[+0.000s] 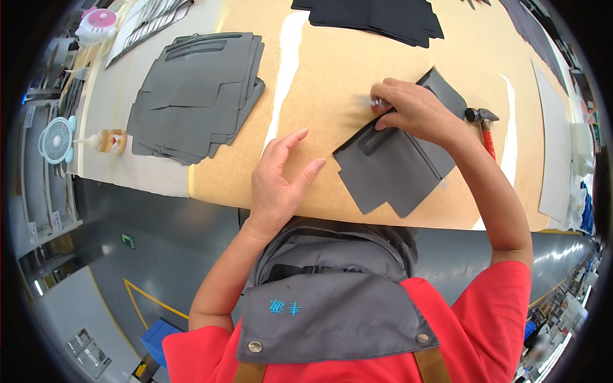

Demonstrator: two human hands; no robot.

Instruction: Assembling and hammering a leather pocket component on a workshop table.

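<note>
My left hand [278, 179] hovers near the front edge of the table, thumb and fingers apart, holding nothing. My right hand [414, 110] is closed in a pinch over the far part of a grey cut leather-like panel [399, 172]. A small shiny thing [378, 102] pokes out at its fingertips, too smeared by motion to name. That panel lies at a slant, with a notched near edge, a dark slot-shaped pocket at its left and a long seam across it. The right hand and wrist hide part of its middle.
A hammer [486, 137] with a red handle lies right of the panel. Stacked grey panels [191, 96] lie at left, black ones [377, 19] at the far side. A glue bottle [110, 141] and a small blue fan [57, 140] are at the left edge.
</note>
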